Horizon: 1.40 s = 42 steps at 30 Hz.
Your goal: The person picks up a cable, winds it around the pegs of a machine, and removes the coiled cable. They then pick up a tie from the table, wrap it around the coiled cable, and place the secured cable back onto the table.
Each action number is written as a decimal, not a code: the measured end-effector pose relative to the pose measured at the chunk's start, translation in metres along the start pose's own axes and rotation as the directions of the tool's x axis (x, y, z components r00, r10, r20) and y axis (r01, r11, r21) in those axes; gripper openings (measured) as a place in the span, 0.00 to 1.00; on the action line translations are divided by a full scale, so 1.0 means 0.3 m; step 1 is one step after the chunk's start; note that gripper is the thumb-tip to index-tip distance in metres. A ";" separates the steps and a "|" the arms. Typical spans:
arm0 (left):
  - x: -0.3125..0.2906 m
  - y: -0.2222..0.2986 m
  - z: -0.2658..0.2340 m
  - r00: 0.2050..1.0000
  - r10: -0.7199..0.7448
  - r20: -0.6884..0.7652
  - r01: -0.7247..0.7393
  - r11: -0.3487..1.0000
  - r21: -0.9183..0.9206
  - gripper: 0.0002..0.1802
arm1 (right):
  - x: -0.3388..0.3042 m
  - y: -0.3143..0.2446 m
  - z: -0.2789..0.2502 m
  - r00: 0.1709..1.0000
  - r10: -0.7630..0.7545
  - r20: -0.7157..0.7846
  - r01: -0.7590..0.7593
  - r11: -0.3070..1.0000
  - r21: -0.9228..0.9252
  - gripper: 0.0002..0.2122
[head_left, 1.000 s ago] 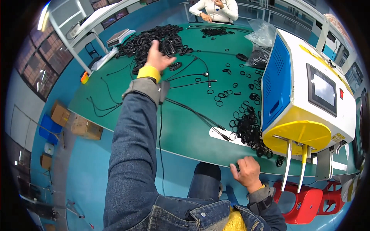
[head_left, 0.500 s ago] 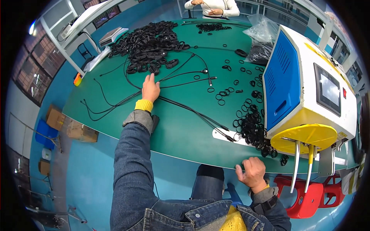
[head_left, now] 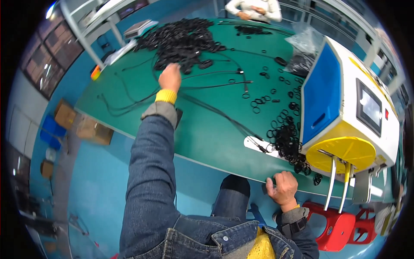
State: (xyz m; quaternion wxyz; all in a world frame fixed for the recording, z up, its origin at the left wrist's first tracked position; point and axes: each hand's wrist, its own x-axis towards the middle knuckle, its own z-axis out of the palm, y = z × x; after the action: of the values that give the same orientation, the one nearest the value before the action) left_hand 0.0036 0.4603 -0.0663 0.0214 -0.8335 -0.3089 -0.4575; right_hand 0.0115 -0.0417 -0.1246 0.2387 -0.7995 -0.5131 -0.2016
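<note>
My left hand (head_left: pixel 170 77) reaches over the table to the near edge of a large pile of coiled black cables (head_left: pixel 183 41). Its fingers curl down against the lowest coils, and what they hold, if anything, is hidden. Long loose black cables (head_left: pixel 215 113) run beneath and past this hand, some ending in plugs. At the table's front edge rests my right hand (head_left: pixel 283 189), fingers bent in and thumb apart, with nothing in its grasp. Beyond it lies a heap of small black rings (head_left: pixel 288 140), with more rings scattered farther back.
A white and blue machine (head_left: pixel 345 95) with a yellow disc (head_left: pixel 340 154) and two prongs stands at the right. Behind the rings sits a clear plastic bag (head_left: pixel 304 41). A white strip (head_left: pixel 254 144) lies under cable ends. Across the table is a person in white (head_left: pixel 254 9).
My left hand has moved slightly away from me toward the cable pile, and its outstretched fingers have curled in. My right hand stays at the table edge. The whole view has shifted a little.
</note>
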 end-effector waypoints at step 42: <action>-0.689 1.124 -0.825 0.663 0.745 0.078 -0.280 0.343 -0.897 0.10 | -0.344 0.057 -0.594 0.817 0.062 -0.573 -0.177 0.973 -0.147 0.16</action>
State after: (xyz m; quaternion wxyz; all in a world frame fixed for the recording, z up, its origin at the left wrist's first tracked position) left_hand -0.0825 0.0067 0.0003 -0.3014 -0.8757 0.2416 -0.2897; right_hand -0.0271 -0.2274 -0.0429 0.3133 -0.7540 -0.3459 -0.4622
